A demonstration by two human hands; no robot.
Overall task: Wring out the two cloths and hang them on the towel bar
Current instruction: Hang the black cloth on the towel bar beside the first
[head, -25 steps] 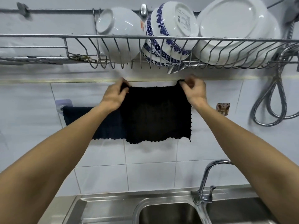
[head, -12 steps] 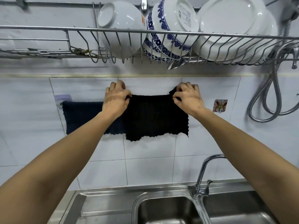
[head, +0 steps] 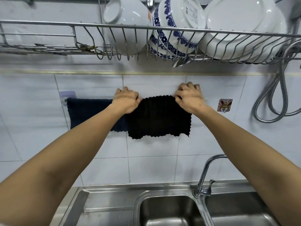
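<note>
A dark navy cloth [head: 88, 112] hangs over the left half of the towel bar, whose lilac wall bracket [head: 67, 95] shows at its left end. A black knitted cloth [head: 158, 117] hangs spread flat to its right, slightly overlapping the navy one. My left hand [head: 126, 101] pinches the black cloth's top left corner at the bar. At the top right corner, my right hand [head: 189, 98] grips the same cloth. The bar itself is hidden behind the cloths and my hands.
A wire dish rack [head: 162, 28] with white bowls, a blue-patterned bowl [head: 175, 26] and plates hangs just above my hands. A steel sink [head: 171, 211] and faucet [head: 206, 173] lie below. A metal shower hose [head: 275, 95] loops at the right, beside a small wall hook [head: 225, 105].
My hands have lowered the black cloth's top edge from just under the dish rack down to the bar, where it now drapes with less cloth hanging at the front.
</note>
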